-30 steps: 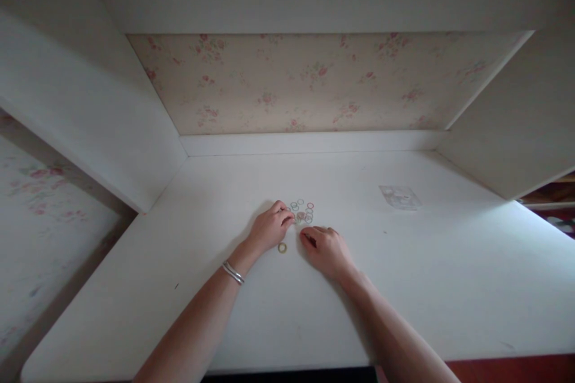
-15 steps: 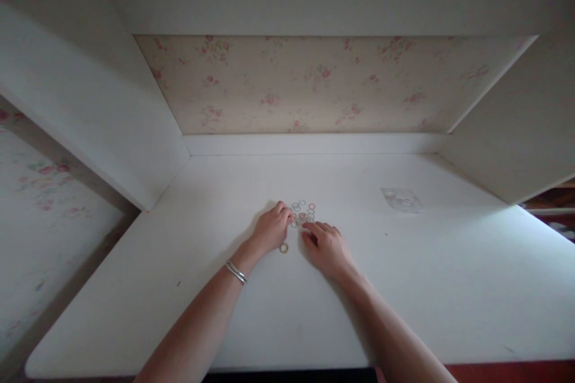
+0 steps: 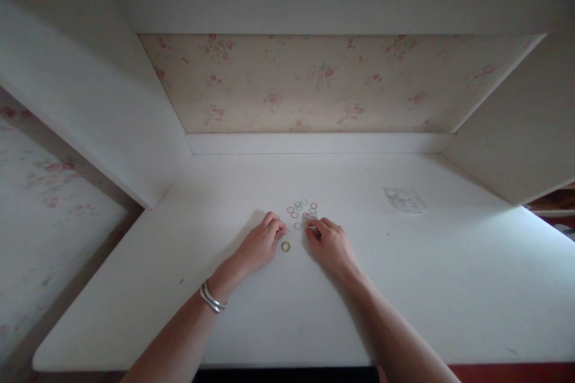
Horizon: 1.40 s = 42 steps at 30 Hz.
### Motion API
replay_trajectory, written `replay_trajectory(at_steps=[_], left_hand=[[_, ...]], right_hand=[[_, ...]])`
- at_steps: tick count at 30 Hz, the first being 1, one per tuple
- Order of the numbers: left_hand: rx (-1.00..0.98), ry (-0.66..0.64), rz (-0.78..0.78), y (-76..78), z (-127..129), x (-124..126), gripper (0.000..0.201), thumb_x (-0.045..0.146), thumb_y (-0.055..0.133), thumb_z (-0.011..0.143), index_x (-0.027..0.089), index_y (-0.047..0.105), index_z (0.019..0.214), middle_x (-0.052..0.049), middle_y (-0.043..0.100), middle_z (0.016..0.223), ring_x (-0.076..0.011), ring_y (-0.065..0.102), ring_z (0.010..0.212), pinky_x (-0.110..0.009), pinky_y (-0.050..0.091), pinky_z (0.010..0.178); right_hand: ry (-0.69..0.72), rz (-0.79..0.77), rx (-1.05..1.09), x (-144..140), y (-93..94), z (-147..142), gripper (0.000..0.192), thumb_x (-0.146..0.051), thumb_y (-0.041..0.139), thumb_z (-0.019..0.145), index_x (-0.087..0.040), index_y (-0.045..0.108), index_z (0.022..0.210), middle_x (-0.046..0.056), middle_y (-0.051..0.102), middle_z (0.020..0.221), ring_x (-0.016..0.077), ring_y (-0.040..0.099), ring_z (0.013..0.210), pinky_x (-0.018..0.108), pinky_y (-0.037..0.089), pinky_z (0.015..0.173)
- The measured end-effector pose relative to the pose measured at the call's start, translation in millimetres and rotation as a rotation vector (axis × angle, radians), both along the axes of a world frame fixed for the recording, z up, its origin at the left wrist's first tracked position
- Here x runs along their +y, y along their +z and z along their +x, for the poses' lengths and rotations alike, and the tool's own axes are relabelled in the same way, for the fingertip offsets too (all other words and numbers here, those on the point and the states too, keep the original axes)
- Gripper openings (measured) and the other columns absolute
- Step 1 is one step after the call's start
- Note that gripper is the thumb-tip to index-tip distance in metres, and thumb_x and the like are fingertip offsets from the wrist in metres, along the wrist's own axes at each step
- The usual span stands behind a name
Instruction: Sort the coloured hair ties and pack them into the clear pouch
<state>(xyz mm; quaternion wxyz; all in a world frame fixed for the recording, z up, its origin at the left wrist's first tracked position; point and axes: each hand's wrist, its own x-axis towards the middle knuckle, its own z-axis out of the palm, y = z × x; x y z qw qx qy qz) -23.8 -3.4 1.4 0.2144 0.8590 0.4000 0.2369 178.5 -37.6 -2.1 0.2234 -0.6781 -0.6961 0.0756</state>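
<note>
Back comes the left hand [image 3: 259, 245] from the heap of rings [image 3: 302, 212], where it sat half a second ago, and it now lies lower on the desk [image 3: 449, 287], fingers loosely curled, holding nothing that shows. The right hand [image 3: 330, 243] has crept forward, and its fingertips [image 3: 313, 224] are pinched narrow at the near edge of the heap; whether a ring is caught between them cannot be told, they are too small. One yellow ring [image 3: 286, 246] lies apart, between the two hands, just beside the left fingers. A bangle [image 3: 212, 299] sits on the left wrist, and a clear packet [image 3: 403, 199] lies well off to the right.

The risk, as it looks: these rings are tiny, light and flat on a smooth top, so a fingertip sliding instead of pinching could scatter the heap. The left knuckles are close enough to nudge the yellow one away.
</note>
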Motion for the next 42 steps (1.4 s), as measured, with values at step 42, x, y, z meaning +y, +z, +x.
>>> replay_trajectory(at_steps=[42], left_hand=[[-0.041, 0.010, -0.127, -3.9, -18.5, -3.2, 0.018, 0.022, 0.044, 0.091, 0.019, 0.059, 0.100, -0.004, 0.057, 0.100, -0.0136, 0.056, 0.086, -0.029, 0.047, 0.082]], right_hand=[[-0.171, 0.058, 0.092, 7.8, -0.7, 29.6, 0.025, -0.026, 0.045, 0.080, -0.024, 0.068, 0.088, 0.000, 0.065, 0.081, 0.0126, 0.057, 0.069, 0.025, 0.038, 0.068]])
